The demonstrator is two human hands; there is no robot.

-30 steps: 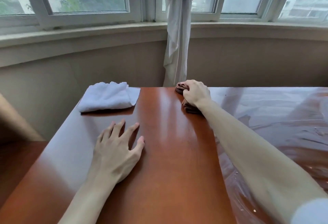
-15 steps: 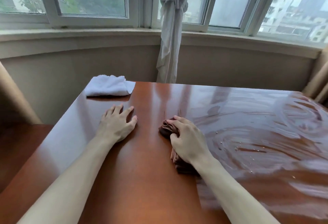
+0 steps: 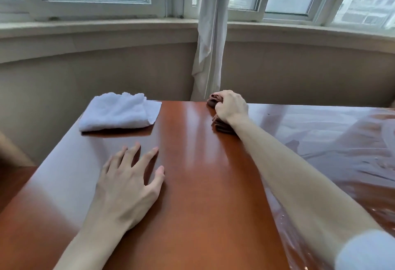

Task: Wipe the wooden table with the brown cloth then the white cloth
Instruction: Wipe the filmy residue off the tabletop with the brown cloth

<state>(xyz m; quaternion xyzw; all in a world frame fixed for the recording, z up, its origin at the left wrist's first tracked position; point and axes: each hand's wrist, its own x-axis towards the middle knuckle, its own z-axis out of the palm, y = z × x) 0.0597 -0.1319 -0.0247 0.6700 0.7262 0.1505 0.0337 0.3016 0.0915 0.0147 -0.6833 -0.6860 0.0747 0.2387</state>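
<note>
- You are gripping the bunched brown cloth [image 3: 220, 120] in your right hand [image 3: 232, 107], fingers curled over it, pressing it onto the wooden desk [image 3: 203, 184] at the far edge, just in front of the hanging curtain [image 3: 210, 45].
- Your left hand [image 3: 126, 182] is lying flat and spread on the desk, holding nothing, and it is bracing you while the right arm is reaching out at full stretch.
- The white cloth [image 3: 118, 112] is lying folded at the far left corner of the desk, well apart from both hands; it looks untouched, so I judge you are in the first half of the job.
- The right part of the desk is showing wet, swirled streaks, while the strip between your hands is looking dry and evenly glossy; that strip probably needs the next passes.
- To be doing this stroke well, you are best keeping the cloth flat under the palm instead of balled up, so more fabric is meeting the wood.
- You are at the very edge, so watch that the cloth is not slipping off the far side.
- Overlapping each pass with the wet area should be leaving no dry band.
- Leaving the white cloth away from the damp area should keep it dry for the second wipe.
</note>
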